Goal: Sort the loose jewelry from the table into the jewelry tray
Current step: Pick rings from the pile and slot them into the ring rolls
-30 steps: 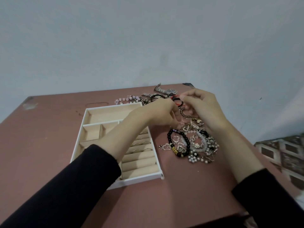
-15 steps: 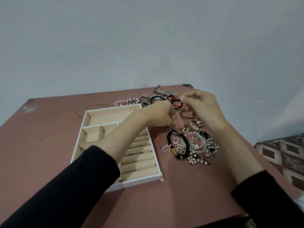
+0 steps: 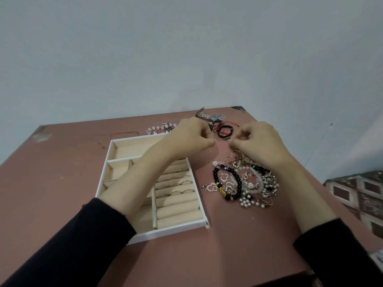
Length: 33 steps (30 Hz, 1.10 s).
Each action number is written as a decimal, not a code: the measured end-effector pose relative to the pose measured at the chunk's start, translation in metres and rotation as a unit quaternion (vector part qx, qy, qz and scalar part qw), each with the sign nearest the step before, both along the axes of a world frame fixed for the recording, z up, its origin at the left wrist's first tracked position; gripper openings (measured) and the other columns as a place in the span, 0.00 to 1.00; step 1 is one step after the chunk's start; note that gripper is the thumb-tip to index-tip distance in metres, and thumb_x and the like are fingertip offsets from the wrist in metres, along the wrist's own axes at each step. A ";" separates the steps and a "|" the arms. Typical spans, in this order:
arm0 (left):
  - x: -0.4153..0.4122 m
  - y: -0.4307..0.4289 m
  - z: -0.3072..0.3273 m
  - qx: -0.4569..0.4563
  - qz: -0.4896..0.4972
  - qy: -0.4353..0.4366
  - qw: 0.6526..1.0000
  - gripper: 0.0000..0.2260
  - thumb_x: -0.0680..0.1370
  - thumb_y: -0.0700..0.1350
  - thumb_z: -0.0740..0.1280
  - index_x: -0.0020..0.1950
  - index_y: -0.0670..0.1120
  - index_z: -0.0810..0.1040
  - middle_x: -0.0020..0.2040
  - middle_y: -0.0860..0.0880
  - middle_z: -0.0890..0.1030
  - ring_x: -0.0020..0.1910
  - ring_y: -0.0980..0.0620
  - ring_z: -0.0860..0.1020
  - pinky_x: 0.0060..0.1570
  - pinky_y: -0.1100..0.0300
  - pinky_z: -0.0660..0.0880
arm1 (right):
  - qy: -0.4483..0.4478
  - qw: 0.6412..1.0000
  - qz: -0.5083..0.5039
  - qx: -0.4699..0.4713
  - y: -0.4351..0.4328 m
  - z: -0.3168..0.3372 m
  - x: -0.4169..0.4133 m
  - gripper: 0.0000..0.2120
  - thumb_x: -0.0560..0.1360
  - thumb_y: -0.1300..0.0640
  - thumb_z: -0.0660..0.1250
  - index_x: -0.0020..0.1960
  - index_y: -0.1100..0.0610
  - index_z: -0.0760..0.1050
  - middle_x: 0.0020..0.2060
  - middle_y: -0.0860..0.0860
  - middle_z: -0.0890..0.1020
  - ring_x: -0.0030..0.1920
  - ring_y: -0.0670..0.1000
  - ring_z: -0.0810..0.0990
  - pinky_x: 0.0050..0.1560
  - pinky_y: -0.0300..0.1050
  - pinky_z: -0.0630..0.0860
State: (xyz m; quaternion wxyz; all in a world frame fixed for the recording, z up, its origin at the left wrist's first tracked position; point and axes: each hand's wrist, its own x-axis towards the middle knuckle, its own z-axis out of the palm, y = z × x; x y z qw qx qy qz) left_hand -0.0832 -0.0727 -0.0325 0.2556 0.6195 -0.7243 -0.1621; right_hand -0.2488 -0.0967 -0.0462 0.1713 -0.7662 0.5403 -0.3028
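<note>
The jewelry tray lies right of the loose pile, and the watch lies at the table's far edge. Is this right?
Not quite: the head view shows the jewelry tray left of the loose pile. The watch does lie at the far edge.

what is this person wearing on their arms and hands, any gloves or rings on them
Both arms wear black long sleeves. The left sleeve and the right sleeve end partway up the forearms, with plain cuffs and no markings. The left hand and the right hand are bare: no gloves, and no ring, watch or bracelet shows on the sides in view.
</note>
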 end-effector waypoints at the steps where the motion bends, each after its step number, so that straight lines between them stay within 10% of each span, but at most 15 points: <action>1: 0.002 0.002 0.000 -0.011 0.008 0.010 1.000 0.04 0.74 0.43 0.67 0.39 0.47 0.78 0.31 0.58 0.74 0.31 0.63 0.70 0.29 0.78 0.66 | 0.023 1.000 0.007 0.002 0.000 0.001 0.000 0.05 0.70 0.59 0.69 0.36 0.53 0.81 0.32 0.46 0.80 0.37 0.43 0.76 0.35 0.35 0.70; 16: 0.012 0.013 -0.001 -0.020 0.034 0.029 0.999 0.05 0.73 0.45 0.68 0.37 0.48 0.78 0.30 0.56 0.75 0.26 0.66 0.71 0.29 0.78 0.65 | 0.125 0.988 0.088 0.020 0.000 -0.006 0.011 0.14 0.68 0.63 0.63 0.41 0.46 0.81 0.28 0.43 0.75 0.35 0.40 0.72 0.35 0.38 0.65; 20: 0.015 0.014 -0.001 -0.014 0.044 0.029 0.999 0.04 0.73 0.44 0.68 0.40 0.46 0.80 0.31 0.55 0.76 0.27 0.63 0.70 0.28 0.78 0.65 | 0.131 0.989 0.069 -0.017 -0.007 -0.009 0.008 0.02 0.71 0.52 0.69 0.43 0.47 0.79 0.30 0.43 0.72 0.38 0.44 0.69 0.43 0.44 0.69; 33: 0.017 0.017 -0.003 -0.010 0.052 0.038 0.998 0.04 0.73 0.45 0.68 0.41 0.46 0.81 0.35 0.53 0.78 0.30 0.61 0.72 0.30 0.77 0.65 | 0.145 0.987 0.058 0.028 -0.008 -0.015 0.014 0.06 0.71 0.46 0.70 0.43 0.47 0.80 0.34 0.40 0.74 0.52 0.47 0.63 0.58 0.52 0.61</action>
